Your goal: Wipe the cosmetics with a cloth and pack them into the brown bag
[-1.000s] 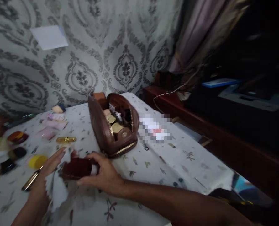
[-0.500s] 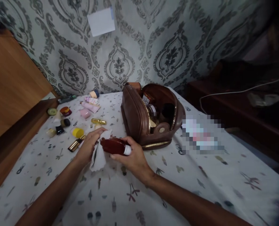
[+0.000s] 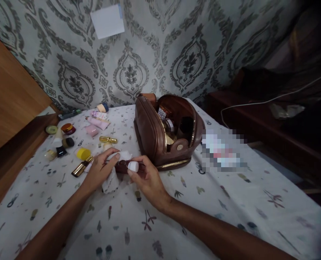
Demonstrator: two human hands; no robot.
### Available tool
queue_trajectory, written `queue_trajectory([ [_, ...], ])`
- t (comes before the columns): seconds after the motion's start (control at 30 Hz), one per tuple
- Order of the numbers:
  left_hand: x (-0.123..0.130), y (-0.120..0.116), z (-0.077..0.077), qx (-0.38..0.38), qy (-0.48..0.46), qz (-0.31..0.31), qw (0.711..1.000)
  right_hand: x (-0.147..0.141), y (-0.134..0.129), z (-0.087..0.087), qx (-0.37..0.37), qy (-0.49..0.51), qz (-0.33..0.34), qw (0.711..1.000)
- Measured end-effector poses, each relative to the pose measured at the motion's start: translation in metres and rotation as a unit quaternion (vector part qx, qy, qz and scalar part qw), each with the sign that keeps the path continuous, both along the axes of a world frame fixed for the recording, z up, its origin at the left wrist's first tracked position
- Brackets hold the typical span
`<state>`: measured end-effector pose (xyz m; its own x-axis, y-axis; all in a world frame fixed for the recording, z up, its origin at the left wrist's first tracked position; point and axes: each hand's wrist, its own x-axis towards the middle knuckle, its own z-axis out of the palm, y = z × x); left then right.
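Bottle (image 3: 122,167), ctr frame: I see L hand (image 3: 100,170) clamped on it thru white cloth (image 3: 111,183), R hand (image 3: 151,181) gripping nr white cap (image 3: 133,166).

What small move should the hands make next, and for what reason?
I would probably turn the dark red bottle slightly with the right hand, pressing the white cloth lightly with the left hand. The cloth lies against only part of the bottle, and the right hand holds it near the white cap.
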<state>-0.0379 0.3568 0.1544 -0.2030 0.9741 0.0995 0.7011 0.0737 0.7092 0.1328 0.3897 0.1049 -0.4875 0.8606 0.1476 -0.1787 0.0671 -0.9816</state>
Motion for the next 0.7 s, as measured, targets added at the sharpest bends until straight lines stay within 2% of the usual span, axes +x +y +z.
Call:
queue_trajectory([
  [0.07, 0.003, 0.0, -0.001, 0.003, 0.025, -0.006, 1.0, 0.0, -0.001, 0.0, 0.011, -0.011, -0.012, 1.0],
  [0.2, 0.009, -0.005, -0.007, 0.015, 0.075, -0.044, 0.996, 0.001, -0.003, -0.001, 0.095, -0.05, -0.046, 0.993],
  [0.3, 0.008, -0.009, -0.017, 0.029, 0.124, -0.037, 0.991, 0.003, -0.005, -0.002, 0.161, -0.074, -0.047, 0.983],
  [0.43, 0.005, -0.012, -0.034, 0.09, 0.162, -0.048, 0.982, 0.004, -0.007, -0.006, 0.235, -0.109, -0.03, 0.965],
  [0.57, 0.0, -0.011, -0.043, 0.112, 0.166, -0.068, 0.977, 0.004, -0.007, -0.01, 0.244, -0.109, -0.007, 0.964],
  [0.7, -0.007, -0.005, -0.042, 0.105, 0.118, -0.058, 0.986, 0.003, -0.006, -0.014, 0.255, -0.097, 0.009, 0.962],
])
